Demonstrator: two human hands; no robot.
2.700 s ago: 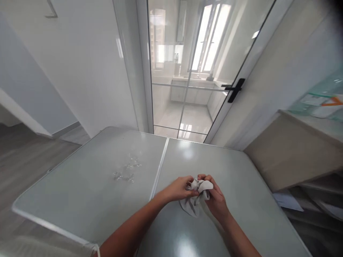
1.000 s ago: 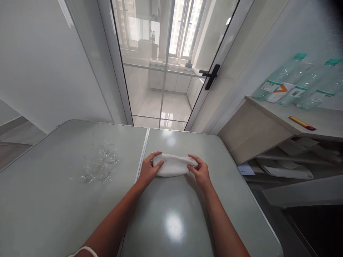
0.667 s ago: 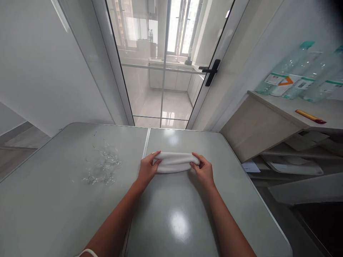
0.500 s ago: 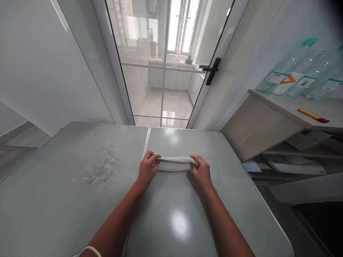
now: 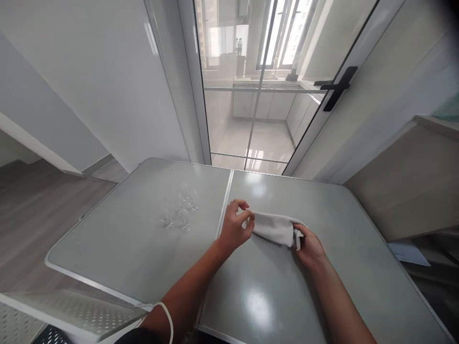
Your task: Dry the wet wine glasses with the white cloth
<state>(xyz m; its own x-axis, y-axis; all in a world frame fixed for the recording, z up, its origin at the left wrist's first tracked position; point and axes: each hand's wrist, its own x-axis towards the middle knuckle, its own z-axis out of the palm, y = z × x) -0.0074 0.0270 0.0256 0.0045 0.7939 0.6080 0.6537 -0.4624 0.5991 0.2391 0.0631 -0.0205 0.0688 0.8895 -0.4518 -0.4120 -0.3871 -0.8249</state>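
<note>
A folded white cloth [image 5: 274, 228] forms a loose, flattened roll above the right half of the grey table [image 5: 283, 286]. My right hand [image 5: 311, 246] grips the right end, where the folded layers show and part of the fabric bunches near the thumb. At the left end, my left hand [image 5: 236, 224] has thumb and forefinger curled into a ring, their tips against the cloth's edge. Another finger is raised apart above it. How firm this pinch is cannot be made out.
Left of the table's seam lies a small heap of clear, thin, shiny pieces [image 5: 181, 210]. A glass door with a black handle [image 5: 339, 88] stands behind the table. A wooden shelf unit [image 5: 412, 177] is at the right, and a perforated white seat [image 5: 82, 315] at lower left.
My view has swung left, so things sit further right. The cloth has gone from level to sloping down at the right, and my right hand has turned round its end.
</note>
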